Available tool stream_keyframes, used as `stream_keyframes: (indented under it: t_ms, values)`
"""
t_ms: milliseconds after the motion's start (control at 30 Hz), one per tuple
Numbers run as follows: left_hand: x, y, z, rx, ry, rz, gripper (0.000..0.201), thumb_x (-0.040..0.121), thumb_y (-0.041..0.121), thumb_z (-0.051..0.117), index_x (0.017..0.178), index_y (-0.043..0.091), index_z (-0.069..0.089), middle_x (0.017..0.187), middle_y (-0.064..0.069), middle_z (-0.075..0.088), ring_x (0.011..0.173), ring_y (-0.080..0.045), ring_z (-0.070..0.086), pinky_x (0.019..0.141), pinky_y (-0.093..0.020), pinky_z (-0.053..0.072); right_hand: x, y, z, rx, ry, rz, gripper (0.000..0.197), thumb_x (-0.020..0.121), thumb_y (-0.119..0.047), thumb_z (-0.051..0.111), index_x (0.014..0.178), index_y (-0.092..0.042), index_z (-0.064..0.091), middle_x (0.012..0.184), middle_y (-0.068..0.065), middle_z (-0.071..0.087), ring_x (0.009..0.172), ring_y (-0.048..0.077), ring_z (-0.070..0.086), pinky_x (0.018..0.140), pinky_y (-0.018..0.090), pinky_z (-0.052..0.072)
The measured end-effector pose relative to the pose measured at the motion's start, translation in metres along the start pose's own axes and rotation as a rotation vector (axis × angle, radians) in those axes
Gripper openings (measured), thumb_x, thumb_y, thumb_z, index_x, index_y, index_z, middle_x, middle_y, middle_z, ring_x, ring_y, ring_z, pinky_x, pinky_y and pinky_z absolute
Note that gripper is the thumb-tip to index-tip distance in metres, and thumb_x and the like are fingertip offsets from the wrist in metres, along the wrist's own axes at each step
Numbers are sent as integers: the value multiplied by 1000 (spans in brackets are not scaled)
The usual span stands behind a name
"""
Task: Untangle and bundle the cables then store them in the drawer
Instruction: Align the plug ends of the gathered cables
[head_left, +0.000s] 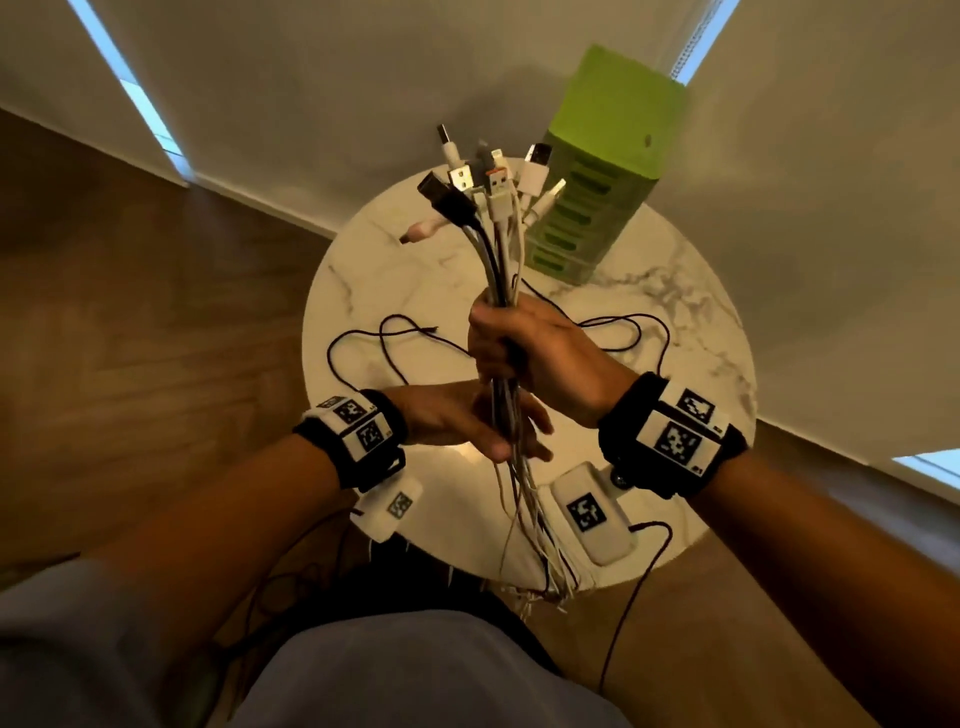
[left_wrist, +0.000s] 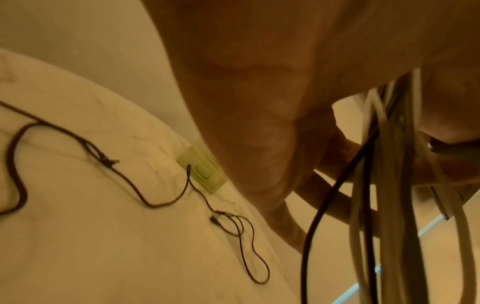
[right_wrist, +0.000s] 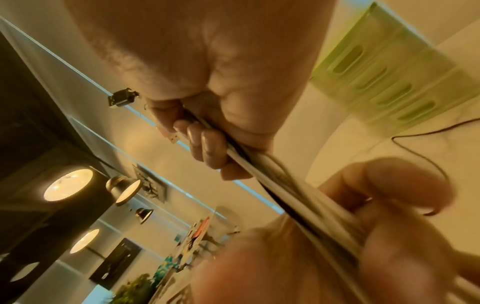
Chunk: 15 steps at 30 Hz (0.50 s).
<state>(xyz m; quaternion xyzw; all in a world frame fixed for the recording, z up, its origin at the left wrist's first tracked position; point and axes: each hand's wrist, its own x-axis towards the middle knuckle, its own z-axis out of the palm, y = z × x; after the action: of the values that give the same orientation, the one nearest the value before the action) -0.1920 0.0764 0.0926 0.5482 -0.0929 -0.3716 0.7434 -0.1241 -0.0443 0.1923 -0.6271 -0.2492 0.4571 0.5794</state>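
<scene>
The right hand (head_left: 540, 353) is raised above the counter (head_left: 395, 291), forearm slanting up from the lower right, its grip a closed fist round the cables (head_left: 498, 249); the plugs (head_left: 488, 176) fan out above the fist, pointing up and away; in the right wrist view the curled fingers (right_wrist: 207, 148) press the strands against the palm. The left hand (head_left: 467, 421) sits just below it, wrist turned inward, fingers loosely bent round the hanging strands with the thumb over them; the loose ends dangle past the counter's near edge. A thin dark cord (head_left: 395, 338) lies looped on the counter; the green drawers (head_left: 597, 197) stand at the far side, all closed.
</scene>
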Motion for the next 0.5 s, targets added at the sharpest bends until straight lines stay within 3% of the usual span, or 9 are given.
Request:
stream_keyframes:
  t_ms: [33, 100, 167, 233, 333, 367, 400, 433, 500]
  values:
    - [-3, 3, -2, 66, 56, -30, 49, 73, 20, 89, 113, 12, 61, 97, -2, 73, 113, -29, 65, 107, -47, 49, 4, -3, 4, 11, -10, 3, 30, 103, -16, 42, 73, -20, 37, 69, 0, 26, 61, 12, 26, 58, 26, 27]
    - [-14, 18, -9, 256, 217, -86, 22, 84, 6, 78, 97, 14, 62, 77, 5, 69, 87, -18, 69, 88, -34, 58, 17, -10, 12, 25, -31, -14, 30, 102, -16, 42, 73, -20, 36, 69, 1, 25, 61, 13, 25, 59, 28, 27]
    - [-35, 33, -26, 411, 440, -77, 13, 91, 7, 71, 87, 14, 61, 70, 8, 65, 69, -11, 63, 70, -26, 56, 35, -20, 22, 33, -34, -73, 28, 99, -17, 44, 72, -19, 38, 67, 0, 29, 61, 13, 29, 60, 28, 29]
    - [-62, 39, -52, 586, 758, 33, 10, 93, 14, 71, 92, 10, 62, 82, 5, 64, 73, -12, 61, 68, -29, 52, 53, -30, 34, 45, -24, -151, 28, 96, -19, 46, 68, -19, 45, 63, -1, 39, 62, 17, 39, 64, 32, 36]
    - [-101, 32, -78, 698, 1330, 224, 30, 87, 27, 77, 104, 5, 63, 89, 1, 67, 74, -7, 61, 67, -24, 50, 72, -41, 57, 152, -37, -216, 34, 97, -21, 44, 65, -16, 55, 63, 7, 55, 78, 32, 58, 84, 45, 44]
    - [-109, 28, -79, 682, 1456, 261, 34, 86, 31, 77, 105, 7, 63, 88, 3, 66, 72, -4, 60, 65, -20, 49, 76, -46, 66, 204, -60, -220, 34, 98, -21, 42, 68, -13, 53, 63, 9, 55, 86, 36, 62, 91, 48, 46]
    - [-117, 23, -78, 669, 1504, 247, 33, 87, 34, 77, 106, 10, 64, 89, 7, 65, 73, 1, 60, 64, -16, 48, 81, -52, 76, 237, -81, -220, 32, 99, -21, 40, 71, -11, 50, 62, 9, 53, 91, 37, 64, 95, 51, 46]
    - [-121, 16, -77, 635, 1467, 173, 31, 87, 35, 76, 107, 13, 65, 88, 10, 65, 75, 4, 60, 65, -12, 47, 84, -58, 83, 253, -97, -221, 32, 100, -22, 38, 72, -11, 47, 61, 8, 49, 91, 38, 66, 97, 53, 45]
    - [-130, -5, -77, 573, 1253, -52, 30, 87, 38, 77, 98, 12, 66, 84, 1, 66, 73, -5, 62, 69, -22, 50, 91, -69, 92, 259, -133, -228, 33, 100, -23, 38, 70, -13, 44, 58, 5, 39, 73, 35, 62, 92, 52, 47]
